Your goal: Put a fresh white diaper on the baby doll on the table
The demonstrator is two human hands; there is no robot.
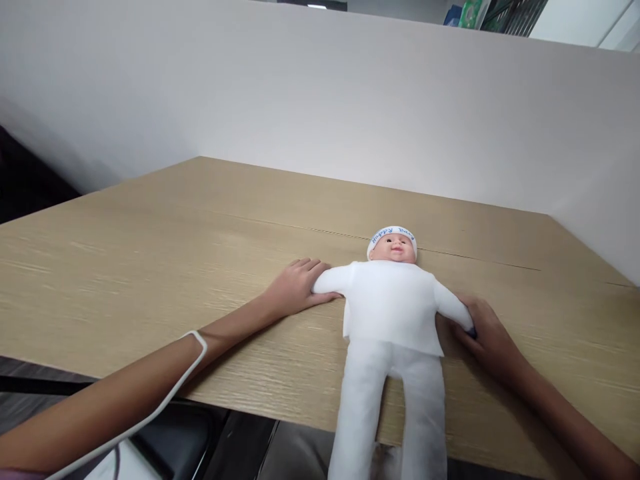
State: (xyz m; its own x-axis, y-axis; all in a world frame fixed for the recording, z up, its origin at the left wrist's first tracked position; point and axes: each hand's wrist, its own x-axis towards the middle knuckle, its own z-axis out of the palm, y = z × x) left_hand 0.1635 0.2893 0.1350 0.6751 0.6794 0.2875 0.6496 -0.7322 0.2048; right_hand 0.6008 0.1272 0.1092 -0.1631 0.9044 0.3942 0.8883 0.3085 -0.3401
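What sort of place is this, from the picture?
Probably an office or workroom: a wood-grain table, with a plain white partition behind it. The left hand and right hand grip a doll's arms there.

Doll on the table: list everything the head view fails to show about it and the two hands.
Feet of the doll: cut off by the bottom edge of the head view.
Its hands: covered by the left hand and the right hand at the ends of its arms.
Each hand's grip, closed or only resting: fingers partly hidden behind the doll's arms.
Lettering on the headband: too small and blurred to read surely.
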